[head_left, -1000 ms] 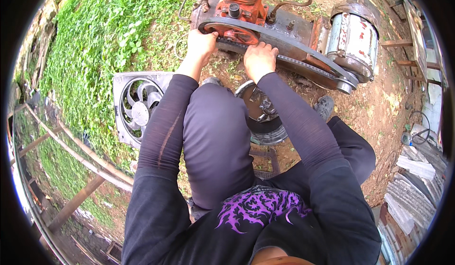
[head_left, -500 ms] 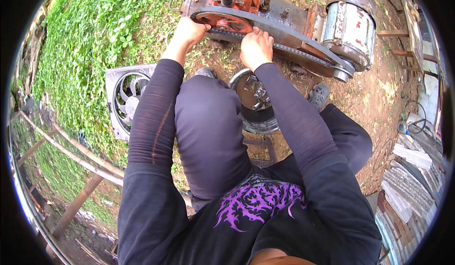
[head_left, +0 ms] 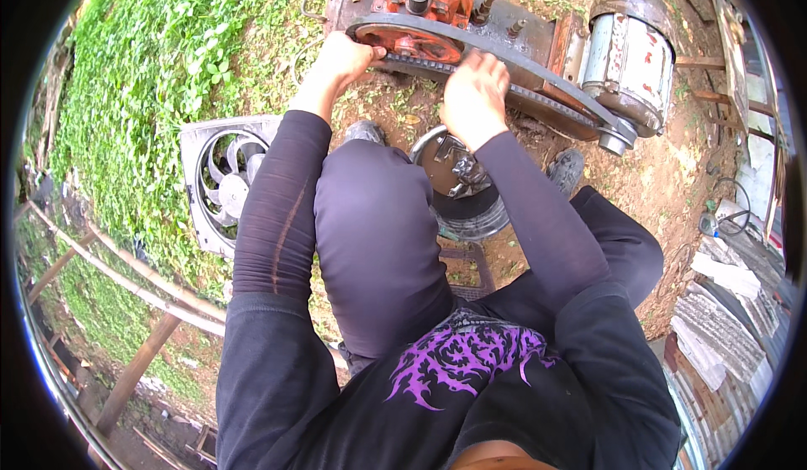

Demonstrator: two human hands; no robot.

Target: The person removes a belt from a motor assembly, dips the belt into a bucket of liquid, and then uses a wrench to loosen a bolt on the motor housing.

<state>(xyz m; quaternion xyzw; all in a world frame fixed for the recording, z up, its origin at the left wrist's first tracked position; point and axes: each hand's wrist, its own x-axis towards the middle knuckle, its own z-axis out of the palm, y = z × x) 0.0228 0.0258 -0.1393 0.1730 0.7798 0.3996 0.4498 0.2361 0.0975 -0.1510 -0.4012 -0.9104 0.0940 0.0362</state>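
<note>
The left hand (head_left: 340, 54) grips the rim of the large orange metal pulley wheel (head_left: 409, 43); beside it, the right hand (head_left: 473, 93) closes on the black rubber drive belt (head_left: 538, 100). If the wheel turns, fingers could get pinched.

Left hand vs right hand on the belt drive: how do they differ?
The left hand grips the rim of the big orange pulley, fingers curled over its edge; the right hand lies further along, on the dark belt toward the grey motor, fingers spread flatter. Both are bare, with arms in dark sleeves.
</note>
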